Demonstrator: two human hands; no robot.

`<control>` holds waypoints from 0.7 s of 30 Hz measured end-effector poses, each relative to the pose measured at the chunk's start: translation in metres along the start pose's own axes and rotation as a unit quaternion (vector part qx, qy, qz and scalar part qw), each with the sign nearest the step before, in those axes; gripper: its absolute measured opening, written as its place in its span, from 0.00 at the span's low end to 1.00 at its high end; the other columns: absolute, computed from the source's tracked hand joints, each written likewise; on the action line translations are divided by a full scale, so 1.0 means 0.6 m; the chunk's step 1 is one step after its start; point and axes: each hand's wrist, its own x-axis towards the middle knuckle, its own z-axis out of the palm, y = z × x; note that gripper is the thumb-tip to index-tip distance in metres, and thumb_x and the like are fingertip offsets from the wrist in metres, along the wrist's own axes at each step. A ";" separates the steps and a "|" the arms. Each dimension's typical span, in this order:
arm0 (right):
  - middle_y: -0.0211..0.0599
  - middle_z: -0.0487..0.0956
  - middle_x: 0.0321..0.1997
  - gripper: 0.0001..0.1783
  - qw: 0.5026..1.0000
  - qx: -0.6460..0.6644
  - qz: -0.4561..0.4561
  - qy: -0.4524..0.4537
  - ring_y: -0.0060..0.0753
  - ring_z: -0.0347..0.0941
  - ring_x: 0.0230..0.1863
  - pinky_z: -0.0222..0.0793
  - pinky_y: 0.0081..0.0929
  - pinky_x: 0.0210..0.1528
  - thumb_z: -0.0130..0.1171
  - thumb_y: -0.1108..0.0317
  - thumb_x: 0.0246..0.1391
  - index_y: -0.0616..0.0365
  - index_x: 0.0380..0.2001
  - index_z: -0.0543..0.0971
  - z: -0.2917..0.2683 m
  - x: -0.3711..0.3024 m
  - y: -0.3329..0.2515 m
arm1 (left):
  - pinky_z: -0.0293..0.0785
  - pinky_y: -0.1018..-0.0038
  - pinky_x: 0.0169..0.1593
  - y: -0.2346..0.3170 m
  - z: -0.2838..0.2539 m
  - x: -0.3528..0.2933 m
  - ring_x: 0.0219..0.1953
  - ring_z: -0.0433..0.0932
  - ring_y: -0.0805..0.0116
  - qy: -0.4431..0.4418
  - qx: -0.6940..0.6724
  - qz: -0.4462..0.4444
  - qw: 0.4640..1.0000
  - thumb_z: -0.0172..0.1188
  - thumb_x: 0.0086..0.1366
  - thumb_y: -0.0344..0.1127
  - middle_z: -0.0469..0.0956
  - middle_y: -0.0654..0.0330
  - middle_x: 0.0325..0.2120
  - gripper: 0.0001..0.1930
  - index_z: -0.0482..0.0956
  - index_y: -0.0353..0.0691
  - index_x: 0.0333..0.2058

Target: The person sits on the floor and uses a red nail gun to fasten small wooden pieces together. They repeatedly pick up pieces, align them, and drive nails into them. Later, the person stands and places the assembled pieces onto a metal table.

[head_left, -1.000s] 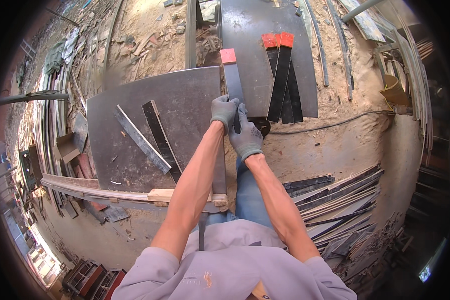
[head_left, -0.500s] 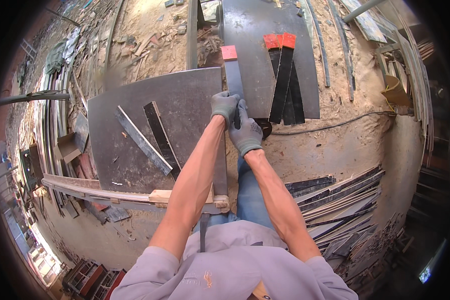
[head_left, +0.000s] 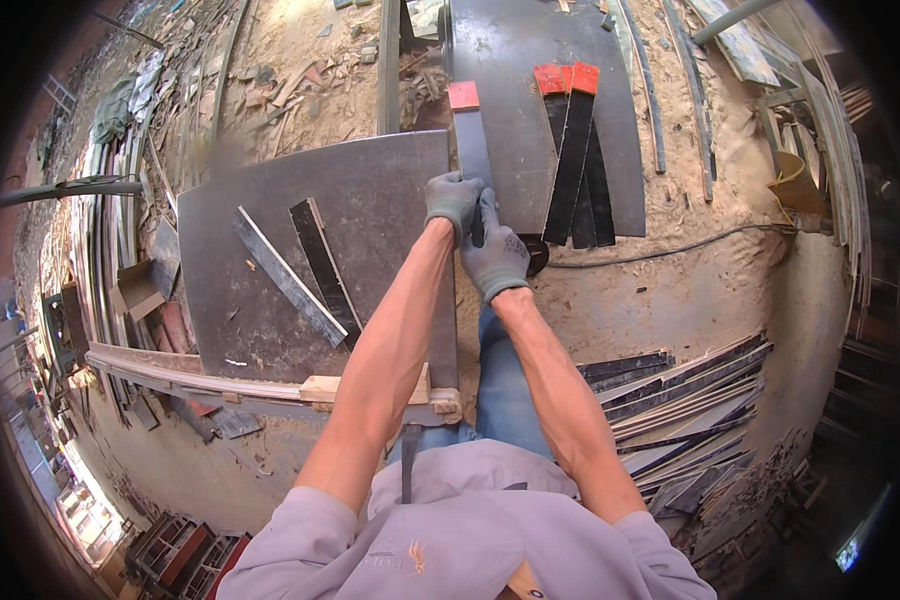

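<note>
Both my hands wear grey gloves and meet at the near end of a long dark plywood strip [head_left: 473, 145] with a red far end. My left hand [head_left: 453, 200] is closed around the strip's near part, its knuckles upward. Just behind and to the right, my right hand [head_left: 495, 255] grips the near end, index finger stretched forward along it. The strip points away from me, between the left metal tabletop [head_left: 370, 180] and the far one [head_left: 515, 100]. On the far tabletop lie black strips with red ends [head_left: 570, 150], crossing each other.
Two loose strips [head_left: 290, 275] lie on the left tabletop; a wooden rail [head_left: 220, 388] runs along its near edge. To my right, several cut strips [head_left: 680, 410] are piled on the floor. A black cable [head_left: 660, 252] crosses the sawdust. Wood scraps [head_left: 300, 80] litter the far ground.
The red-ended strip and both hands have shifted slightly forward, away from me. My grip looks the same, and the view has moved a little.
</note>
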 end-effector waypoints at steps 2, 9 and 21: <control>0.60 0.87 0.41 0.51 1.000 0.007 -0.009 0.002 0.64 0.86 0.43 0.81 0.58 0.48 0.63 0.53 0.61 0.36 0.84 0.54 0.001 0.002 -0.012 | 0.83 0.67 0.27 -0.002 -0.010 0.013 0.24 0.86 0.65 0.005 -0.008 0.011 1.000 0.60 0.68 0.23 0.87 0.54 0.27 0.08 0.88 0.30 0.39; 0.60 0.87 0.40 0.49 1.000 -0.010 0.004 0.012 0.64 0.87 0.42 0.81 0.57 0.47 0.61 0.52 0.62 0.36 0.84 0.54 0.003 0.024 -0.003 | 0.82 0.67 0.27 0.057 0.010 -0.025 0.24 0.86 0.64 -0.023 -0.043 -0.030 0.998 0.60 0.69 0.24 0.86 0.53 0.26 0.08 0.88 0.30 0.38; 0.61 0.87 0.42 0.47 1.000 0.002 0.010 -0.002 0.64 0.86 0.45 0.79 0.58 0.49 0.59 0.52 0.63 0.38 0.83 0.56 -0.007 0.042 -0.036 | 0.84 0.67 0.28 0.057 -0.005 0.016 0.25 0.86 0.66 -0.009 -0.042 -0.012 0.999 0.62 0.66 0.24 0.87 0.55 0.27 0.08 0.89 0.30 0.40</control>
